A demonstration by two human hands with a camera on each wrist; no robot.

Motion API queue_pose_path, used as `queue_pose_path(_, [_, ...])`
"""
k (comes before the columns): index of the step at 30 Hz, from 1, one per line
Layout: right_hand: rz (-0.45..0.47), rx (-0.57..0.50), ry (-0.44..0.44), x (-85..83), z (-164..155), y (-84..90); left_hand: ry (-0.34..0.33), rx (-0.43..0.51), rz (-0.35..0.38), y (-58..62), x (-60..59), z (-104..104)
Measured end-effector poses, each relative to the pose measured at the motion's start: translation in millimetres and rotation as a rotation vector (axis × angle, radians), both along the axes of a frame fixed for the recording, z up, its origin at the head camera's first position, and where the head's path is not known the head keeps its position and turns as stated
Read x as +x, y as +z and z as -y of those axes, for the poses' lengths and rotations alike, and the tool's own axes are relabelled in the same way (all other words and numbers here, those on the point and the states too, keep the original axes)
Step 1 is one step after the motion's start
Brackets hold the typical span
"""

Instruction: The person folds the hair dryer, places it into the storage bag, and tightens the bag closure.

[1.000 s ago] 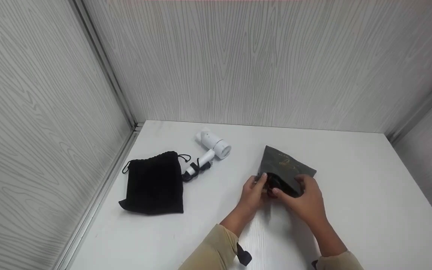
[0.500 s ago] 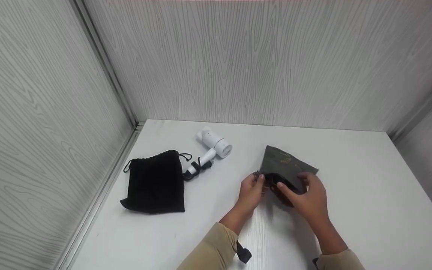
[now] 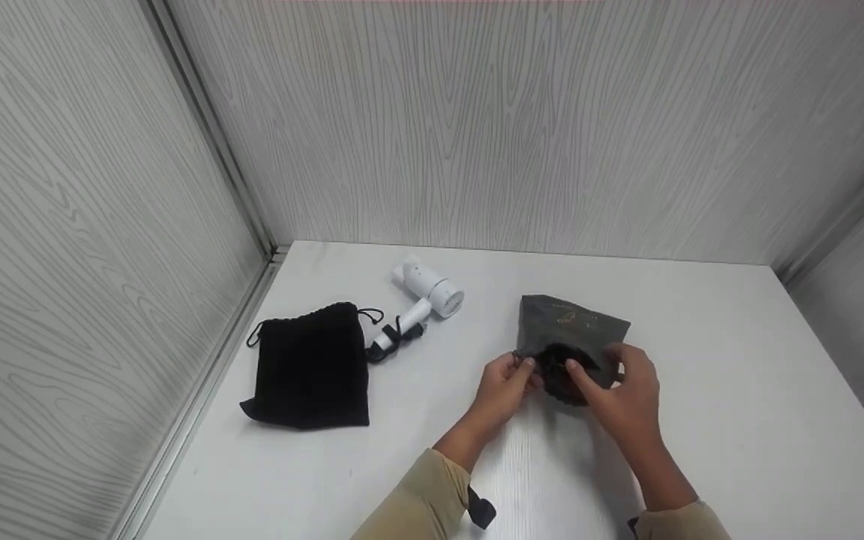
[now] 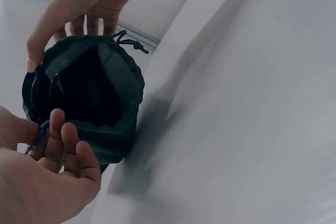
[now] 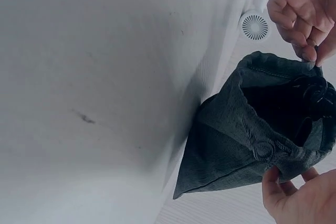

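Note:
A grey drawstring pouch with gold print is held a little right of the table's middle, its round mouth spread wide toward the person. My left hand pinches the cord and rim at the left side between thumb and fingers. On the opposite side my right hand grips the rim, thumb at the mouth and fingers along the outside. Inside, in the right wrist view, a dark thing with thin curved parts lies near the opening; its kind cannot be told. The pouch's depths are in shadow.
A black drawstring bag lies flat at the left of the white table. Between it and the pouch, toward the back, rests a white hair dryer with its black cord bundled. Grey wood-grain panels enclose the back and sides.
The pouch's mouth has turned more toward the person and spread rounder. The reddish dark thing at the opening shows less. Both hands keep their grip with small shifts; bag and dryer stay put.

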State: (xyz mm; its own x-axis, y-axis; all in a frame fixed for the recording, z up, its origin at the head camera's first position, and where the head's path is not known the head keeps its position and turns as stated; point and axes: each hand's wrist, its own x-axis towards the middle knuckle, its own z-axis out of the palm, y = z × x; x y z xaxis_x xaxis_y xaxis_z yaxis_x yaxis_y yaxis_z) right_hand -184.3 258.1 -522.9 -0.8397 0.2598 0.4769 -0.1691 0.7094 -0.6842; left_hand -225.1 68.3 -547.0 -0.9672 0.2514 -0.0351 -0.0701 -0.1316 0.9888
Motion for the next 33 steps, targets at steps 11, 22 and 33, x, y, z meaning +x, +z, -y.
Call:
queue_pose_path(11, [0.030,-0.080,0.049,-0.3,-8.9,-12.0,-0.008,0.063,0.043,-7.4,-0.3,3.6])
queue_pose_path(22, [0.081,-0.069,0.174,4.8,-17.2,-18.0,-0.007,0.178,0.086,-8.6,-1.7,2.8])
queue_pose_path(33, [0.108,-0.080,0.166,6.9,-18.5,-19.6,-0.059,0.181,0.148,-9.3,-2.0,10.2])
